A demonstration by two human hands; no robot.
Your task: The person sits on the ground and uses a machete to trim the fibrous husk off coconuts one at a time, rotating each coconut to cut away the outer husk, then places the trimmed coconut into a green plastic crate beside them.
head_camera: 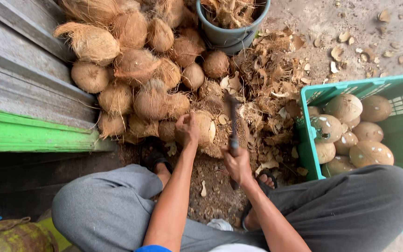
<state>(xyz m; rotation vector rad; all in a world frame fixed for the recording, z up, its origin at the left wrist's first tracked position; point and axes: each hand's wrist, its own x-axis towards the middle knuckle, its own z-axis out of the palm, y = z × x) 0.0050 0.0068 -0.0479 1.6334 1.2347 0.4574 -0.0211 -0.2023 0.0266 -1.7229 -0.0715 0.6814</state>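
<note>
From the head view I see my left hand (pixel 187 130) gripping a husked coconut (pixel 204 128) just below the coconut pile (pixel 136 65); my right hand (pixel 237 164) clasps a machete (pixel 233 122) beside it, left of the green crate (pixel 309 140)

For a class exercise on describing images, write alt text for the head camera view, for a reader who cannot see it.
A seated person's left hand steadies a coconut on the ground while the right hand grips a dark blade beside it. A pile of husked coconuts lies ahead, and a green crate of peeled ones sits to the right.
</note>
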